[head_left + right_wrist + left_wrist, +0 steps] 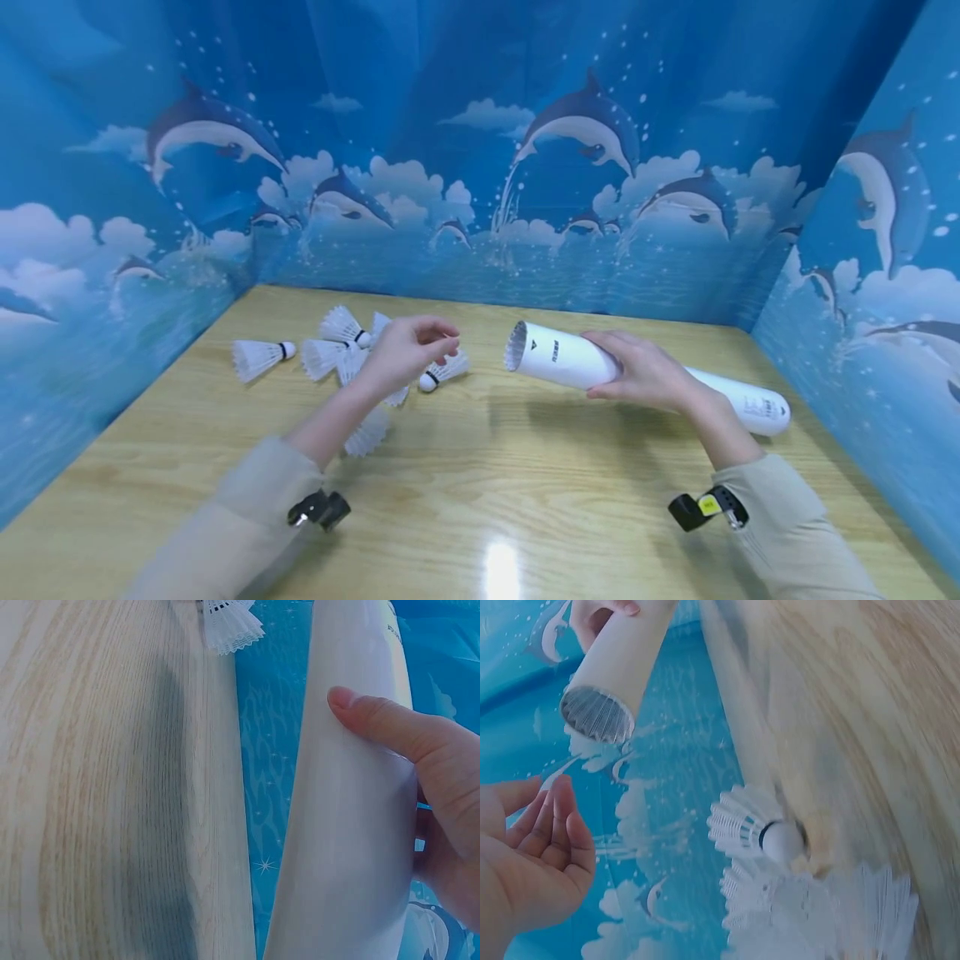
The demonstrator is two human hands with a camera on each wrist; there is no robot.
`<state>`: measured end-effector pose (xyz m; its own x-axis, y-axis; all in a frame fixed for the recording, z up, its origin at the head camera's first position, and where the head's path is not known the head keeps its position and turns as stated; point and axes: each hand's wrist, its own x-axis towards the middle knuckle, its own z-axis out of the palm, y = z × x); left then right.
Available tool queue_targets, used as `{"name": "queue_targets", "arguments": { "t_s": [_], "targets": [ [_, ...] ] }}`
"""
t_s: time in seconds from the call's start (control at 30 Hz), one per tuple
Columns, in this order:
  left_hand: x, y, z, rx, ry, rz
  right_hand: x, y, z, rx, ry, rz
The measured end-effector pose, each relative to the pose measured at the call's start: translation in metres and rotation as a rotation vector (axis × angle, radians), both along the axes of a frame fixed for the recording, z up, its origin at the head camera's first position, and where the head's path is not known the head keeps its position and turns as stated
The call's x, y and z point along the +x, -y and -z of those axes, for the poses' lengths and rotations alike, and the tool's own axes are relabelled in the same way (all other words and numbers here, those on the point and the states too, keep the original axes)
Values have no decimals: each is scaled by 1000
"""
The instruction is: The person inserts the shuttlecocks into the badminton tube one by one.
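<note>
Dolphin-print backdrop (420, 100) around wood-grain table (450, 492); white shuttlecocks (322, 357) clustered toward its back-left corner, one lying apart nearer the left edge. Left hand (408, 354) above the cluster's right side, fingers loosely curled, nothing seen in them. Right hand (648, 375), thumb and fingers wrapped round a white printed shuttlecock tube (566, 358), its open mouth facing left, other end near the table's right edge.

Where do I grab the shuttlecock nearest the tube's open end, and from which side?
Pinch the shuttlecock by its cork, with the left hand coming down from above. It lies on its side, cork toward the near left; the rounded cork looks firm, while the thin feather skirt would likely bend. Another shuttlecock lies close on its left, so from above looks safest.
</note>
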<state>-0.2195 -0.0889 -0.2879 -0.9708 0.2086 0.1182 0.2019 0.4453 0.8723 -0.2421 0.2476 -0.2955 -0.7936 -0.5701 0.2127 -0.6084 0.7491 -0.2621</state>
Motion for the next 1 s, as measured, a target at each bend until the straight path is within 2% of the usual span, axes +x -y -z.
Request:
{"name": "queue_targets", "arguments": {
  "t_s": [0.17, 0.33, 0.43, 0.63, 0.77, 1.0],
  "targets": [
    [4, 22, 1, -34, 23, 5, -1, 0, 0, 3, 9, 0],
    [8, 43, 10, -90, 26, -18, -2, 0, 1, 7, -1, -9],
    [10, 56, 13, -150, 23, -26, -2, 0, 1, 10, -6, -11],
    [14, 81, 16, -299, -22, 15, -2, -1, 2, 8, 4, -3],
    [18, 90, 16, -352, -39, 13, -2, -1, 2, 8, 4, -8],
    [23, 98, 25, -399, -76, 76, -1, -5, 3, 19, 17, 11]
  ]
}}
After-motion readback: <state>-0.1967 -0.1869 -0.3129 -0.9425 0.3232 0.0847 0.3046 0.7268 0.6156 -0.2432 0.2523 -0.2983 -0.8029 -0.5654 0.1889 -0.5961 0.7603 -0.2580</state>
